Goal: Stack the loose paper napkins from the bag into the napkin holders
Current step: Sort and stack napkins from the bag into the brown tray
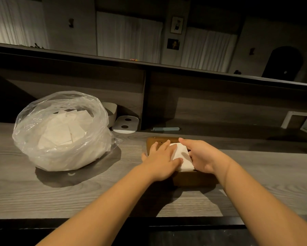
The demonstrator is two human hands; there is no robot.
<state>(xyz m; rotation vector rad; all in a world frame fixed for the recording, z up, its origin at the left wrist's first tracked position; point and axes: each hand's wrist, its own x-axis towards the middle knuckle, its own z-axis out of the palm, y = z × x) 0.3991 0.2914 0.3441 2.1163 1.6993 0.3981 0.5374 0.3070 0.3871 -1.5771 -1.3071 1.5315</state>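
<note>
Your flat left hand and curled right hand square the white paper napkin stack in the brown wooden holder; next, probably fetch more from the clear plastic bag.

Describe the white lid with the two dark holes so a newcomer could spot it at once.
Start at the big clear plastic bag of napkins on the grey wooden counter. Just right of it, in the open cubby behind, a flat white lid lies beside a round white container. Nothing else nearby has its two dark oval holes.
</note>
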